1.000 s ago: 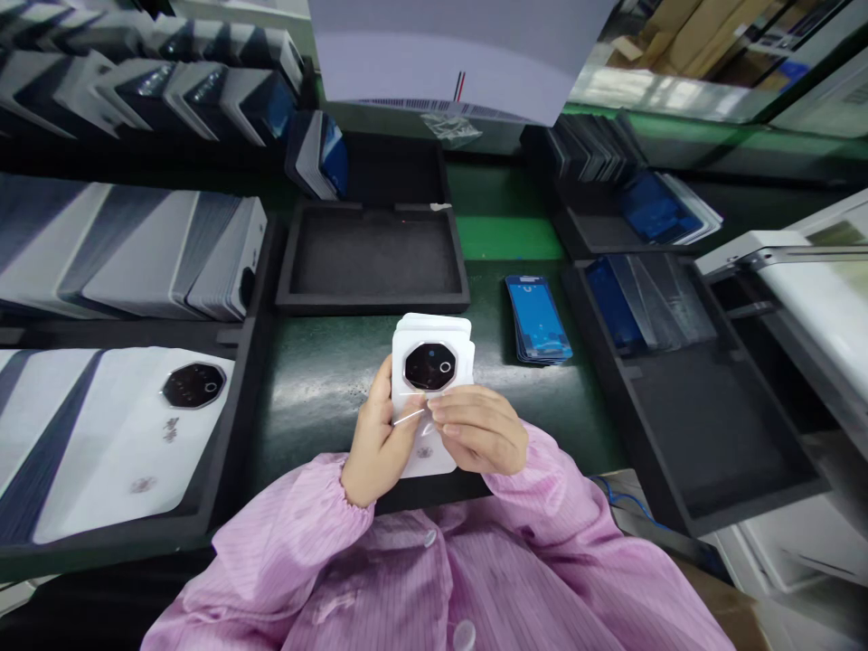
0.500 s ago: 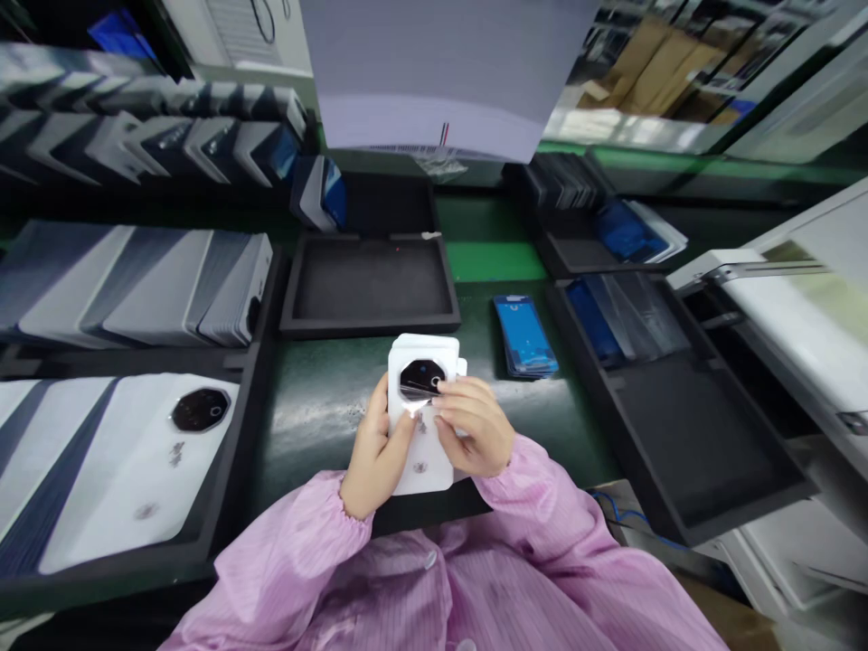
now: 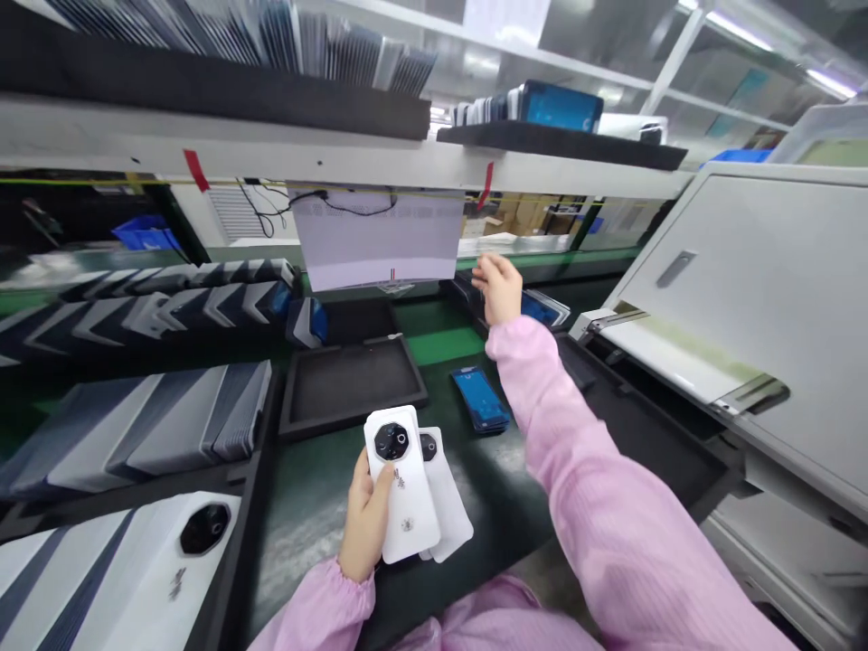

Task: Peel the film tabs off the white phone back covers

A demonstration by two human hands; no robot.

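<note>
A white phone back cover [image 3: 407,506] with a dark camera window is gripped in my left hand [image 3: 368,520], thumb across its face, fingers behind its left edge. A second white phone back cover [image 3: 448,506] lies at a slant on the bench, partly hidden behind the first. My right hand [image 3: 500,287] is raised at arm's length toward the back right, fingertips pinched together. Whether anything thin is between them I cannot make out. Below that arm lies a small stack of blue-faced phone-sized panels [image 3: 480,398].
On the left, dark trays hold rows of white and grey covers [image 3: 155,425]. A shallow black tray [image 3: 353,384] sits ahead. Overhead runs a shelf [image 3: 325,167] with more racked panels. To the right stand a long black tray [image 3: 651,443] and a white machine [image 3: 759,271].
My right hand has left the cover, where its fingers were at a shiny clear film by the camera window, and has risen far forward and right. The view has tilted up.
</note>
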